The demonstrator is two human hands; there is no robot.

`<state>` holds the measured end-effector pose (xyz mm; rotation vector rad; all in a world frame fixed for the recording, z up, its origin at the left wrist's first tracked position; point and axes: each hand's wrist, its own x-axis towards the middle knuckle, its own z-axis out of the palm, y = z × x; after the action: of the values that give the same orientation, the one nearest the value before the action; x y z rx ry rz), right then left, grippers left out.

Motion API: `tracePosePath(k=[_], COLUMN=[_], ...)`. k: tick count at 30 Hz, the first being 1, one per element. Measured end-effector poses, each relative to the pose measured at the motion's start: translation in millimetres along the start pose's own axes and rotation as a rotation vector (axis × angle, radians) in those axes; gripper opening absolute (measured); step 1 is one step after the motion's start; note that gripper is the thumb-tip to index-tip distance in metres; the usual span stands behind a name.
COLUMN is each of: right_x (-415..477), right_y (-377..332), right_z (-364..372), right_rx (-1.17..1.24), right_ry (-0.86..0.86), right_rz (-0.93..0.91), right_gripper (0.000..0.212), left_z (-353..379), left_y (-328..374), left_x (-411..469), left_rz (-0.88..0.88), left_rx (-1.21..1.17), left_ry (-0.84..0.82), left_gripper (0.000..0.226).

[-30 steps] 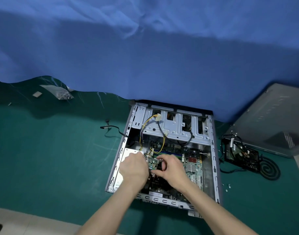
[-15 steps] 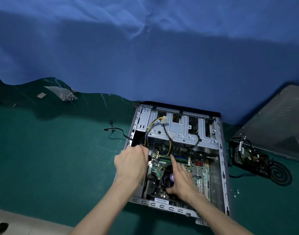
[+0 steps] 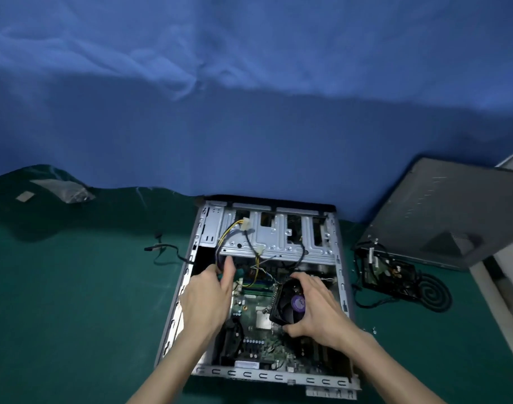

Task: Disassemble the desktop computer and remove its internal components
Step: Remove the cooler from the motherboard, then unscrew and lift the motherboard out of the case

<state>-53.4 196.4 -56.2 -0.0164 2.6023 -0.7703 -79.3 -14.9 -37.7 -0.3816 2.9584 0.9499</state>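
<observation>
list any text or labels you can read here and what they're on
Purple sticker on the fan: printed, but too blurred to read.
White label by the case's near wall: too small to read.
No other text is legible.

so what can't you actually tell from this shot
All in the head view:
- Whether the left hand grips a cable: its own back hides most of the fingers.
- Whether the cooler fan, gripped by the right hand, has its wires plugged in: too thin and blurred.
- The hub label text: too small.
- The side panel: right part cut off by the frame edge.
- The motherboard: partly under both hands.
</observation>
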Motion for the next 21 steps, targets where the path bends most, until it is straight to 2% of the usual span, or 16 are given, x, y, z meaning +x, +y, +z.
tracePosePath(k=[3, 6, 8, 10, 12, 15, 21], right_x=[-17, -31, -33, -31, -29, -30, -31], right_y=[3, 19, 41, 70, 102, 148, 198], right_z=[-37, -73, -92, -106, -112, -104, -63], right_rx=[0.091, 0.146, 0.162, 0.164, 0.162, 0.199, 0.326], right_ry=[0.082, 0.296, 0.441, 0.543, 0.559, 0.499, 0.433], right_rz=[0.015, 0.083, 0.189, 0.378, 0.609, 0.883, 1.036], right_gripper=[0.1, 0.099, 0.098, 0.095, 0.09, 0.09, 0.096], left_z=[9, 23, 36, 48, 61, 79, 98], left_y=[16, 34, 46, 55, 62, 67, 67], left_x=[6, 10, 8, 6, 3, 0, -4], left_rz=[-0.004, 0.093, 0.183, 0.267, 0.342, 0.434, 0.429], left_rx=[-0.151, -0.113, -0.046, -0.058, -0.088, 0.009, -0.014], left_ry=[-0.027, -0.069, -0.105, -0.127, -0.139, -0.164, -0.218], left_gripper=[0.06, 0.059, 0.047, 0.037, 0.034, 0.031, 0.034])
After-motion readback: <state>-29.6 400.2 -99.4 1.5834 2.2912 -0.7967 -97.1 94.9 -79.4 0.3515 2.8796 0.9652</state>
